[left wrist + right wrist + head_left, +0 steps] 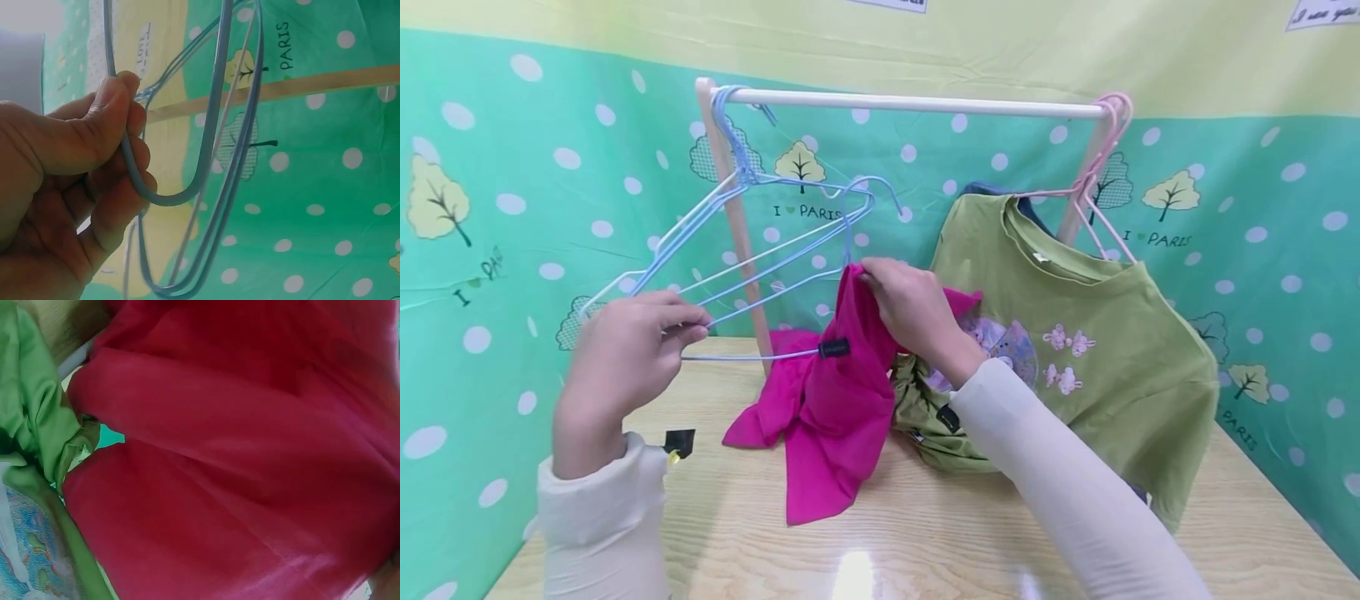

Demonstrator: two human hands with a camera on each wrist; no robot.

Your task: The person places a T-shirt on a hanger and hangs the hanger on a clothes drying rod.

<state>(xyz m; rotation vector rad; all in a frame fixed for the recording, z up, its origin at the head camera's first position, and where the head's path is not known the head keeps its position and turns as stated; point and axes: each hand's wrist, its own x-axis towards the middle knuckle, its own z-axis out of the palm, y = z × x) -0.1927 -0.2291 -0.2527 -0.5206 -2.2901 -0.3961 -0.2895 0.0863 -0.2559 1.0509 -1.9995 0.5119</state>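
My left hand (628, 354) pinches a light blue wire hanger (752, 312) near one of its ends. In the left wrist view, thumb and fingers close on the hanger's rounded corner (172, 199). My right hand (913, 308) grips the top of a magenta garment (842, 408), right by the hanger's other end. The garment hangs bunched, its lower part reaching down over the table. On the hanger's lower wire sits a black clip (833, 347), in front of the garment. Magenta cloth (237, 456) fills most of the right wrist view, where the fingers are hidden.
A clothes rack (917, 102) stands behind, with several blue and white hangers (741, 158) at its left end. On the right, a green T-shirt (1112, 358) hangs from a pink hanger (1093, 179). Below is the wooden table (760, 542); a dotted curtain (482, 250) surrounds it.
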